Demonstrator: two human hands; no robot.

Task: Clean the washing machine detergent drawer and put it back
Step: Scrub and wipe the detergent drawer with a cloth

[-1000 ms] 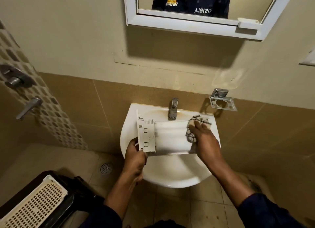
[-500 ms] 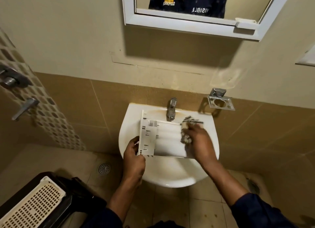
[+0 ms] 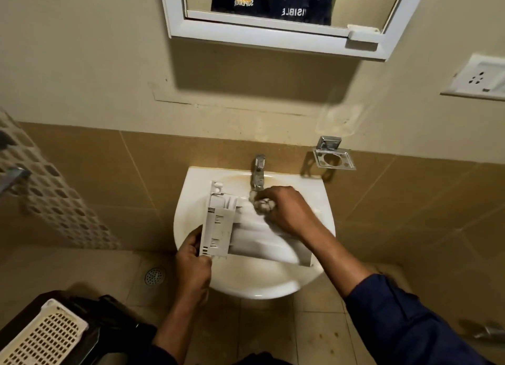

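White plastic drawer [image 3: 218,229] over sink [image 3: 246,288]: left grip [image 3: 192,266] clasps its left end; right grip [image 3: 284,211] clutches wadded cloth [image 3: 263,204] against it.

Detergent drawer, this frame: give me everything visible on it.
The white plastic detergent drawer is a long tray with a ribbed, slotted block at its left end; its body is motion-blurred, so compartments are unclear. It lies crosswise, tilted, over the white ceramic washbasin, below the chrome tap. The left hand grips the block's near corner; the right hand holds a greyish scrub wad against its far edge. Contact with the basin cannot be told.
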